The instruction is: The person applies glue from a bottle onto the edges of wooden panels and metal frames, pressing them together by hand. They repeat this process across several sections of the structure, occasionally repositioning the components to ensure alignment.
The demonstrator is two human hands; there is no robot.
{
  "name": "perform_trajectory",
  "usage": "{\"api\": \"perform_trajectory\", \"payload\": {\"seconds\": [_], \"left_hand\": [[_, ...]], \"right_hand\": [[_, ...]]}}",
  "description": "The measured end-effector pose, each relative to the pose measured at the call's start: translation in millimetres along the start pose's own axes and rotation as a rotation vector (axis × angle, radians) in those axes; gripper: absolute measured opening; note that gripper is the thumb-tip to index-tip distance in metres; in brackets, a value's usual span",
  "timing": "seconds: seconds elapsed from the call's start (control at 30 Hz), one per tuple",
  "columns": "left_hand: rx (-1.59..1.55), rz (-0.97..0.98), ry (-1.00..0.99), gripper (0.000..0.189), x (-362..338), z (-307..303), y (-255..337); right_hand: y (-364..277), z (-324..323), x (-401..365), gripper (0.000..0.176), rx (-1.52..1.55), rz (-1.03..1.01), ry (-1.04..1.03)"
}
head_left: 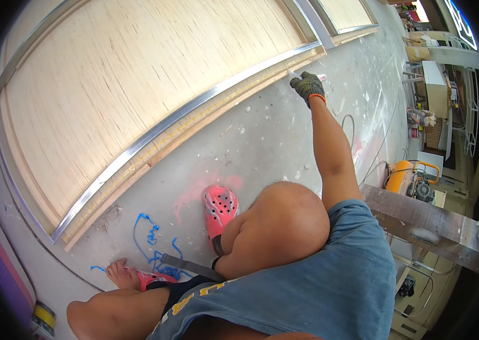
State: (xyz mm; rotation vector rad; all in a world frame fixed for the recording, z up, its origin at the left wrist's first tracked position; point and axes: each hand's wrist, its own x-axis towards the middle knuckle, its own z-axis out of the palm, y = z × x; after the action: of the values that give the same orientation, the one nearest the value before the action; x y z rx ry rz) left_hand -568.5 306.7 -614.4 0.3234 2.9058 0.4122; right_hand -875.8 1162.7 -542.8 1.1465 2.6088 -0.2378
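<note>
My right hand (308,86), in a dark knitted glove with an orange cuff, reaches out to the lower edge of a framed wooden panel (154,73). Its fingers are closed round a small hand tool (294,74) with a pale, thin tip; a white and red end shows on the other side. The tip is at the wooden strip (239,97) that runs beside the panel's shiny metal edging (154,133). My bare left hand (121,275) rests by the toe of a pink clog (157,279), fingers stretched out, holding nothing I can see.
Another pink clog (220,208) is on the concrete floor near tangled blue string (151,238). An orange compressor (401,177) stands at the right, beside a thick beam (432,226). A hose (348,122) lies on the floor. A second panel (344,16) is at the top.
</note>
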Motion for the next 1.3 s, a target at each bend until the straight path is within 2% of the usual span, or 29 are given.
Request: {"api": "perform_trajectory", "payload": {"seconds": [0.2, 0.27, 0.9, 1.0, 1.07, 1.1, 1.17, 1.2, 1.27, 1.3], "left_hand": [[-0.007, -0.018, -0.028, 0.037, 0.0, -1.3, 0.3], [-0.014, -0.020, -0.026, 0.037, 0.4, -1.5, 1.1], [-0.009, -0.021, -0.038, 0.038, 0.3, -2.7, 1.1], [-0.029, -0.042, -0.062, 0.040, 0.2, -0.9, -0.5], [-0.050, 0.042, -0.077, 0.046, 2.0, -9.9, -2.8], [-0.041, 0.049, -0.095, 0.046, 5.0, -21.2, -7.6], [-0.283, 0.011, -0.259, 0.048, 13.3, -56.8, -19.8], [-0.269, 0.006, -0.280, 0.048, 21.4, -82.2, -27.1], [-0.086, 0.033, -0.421, 0.046, 48.9, -140.5, -43.3], [-0.091, -0.039, -0.396, 0.043, 68.4, -165.0, -53.9]], "right_hand": [[0.6, 0.6, 6.1, 0.069, -0.083, -0.032, 0.024], [-0.4, 3.4, 6.3, 0.067, -0.120, -0.048, 0.094], [-15.0, -7.2, -2.4, 0.069, -0.166, -0.015, 0.004], [-6.4, 0.9, -1.6, 0.065, -0.152, -0.037, 0.111], [-1.4, 1.4, -2.7, 0.060, 0.095, 0.023, 0.013], [2.0, 0.4, -9.0, 0.060, 0.097, 0.038, -0.002], [8.4, -10.9, -25.7, 0.045, 0.574, 0.090, -0.050], [12.3, -13.7, -31.1, 0.045, 0.576, 0.106, -0.071], [20.2, -30.0, -41.3, 0.043, 0.780, 0.166, -0.079], [26.7, -40.7, -45.0, 0.043, 0.789, 0.177, -0.092]]}}
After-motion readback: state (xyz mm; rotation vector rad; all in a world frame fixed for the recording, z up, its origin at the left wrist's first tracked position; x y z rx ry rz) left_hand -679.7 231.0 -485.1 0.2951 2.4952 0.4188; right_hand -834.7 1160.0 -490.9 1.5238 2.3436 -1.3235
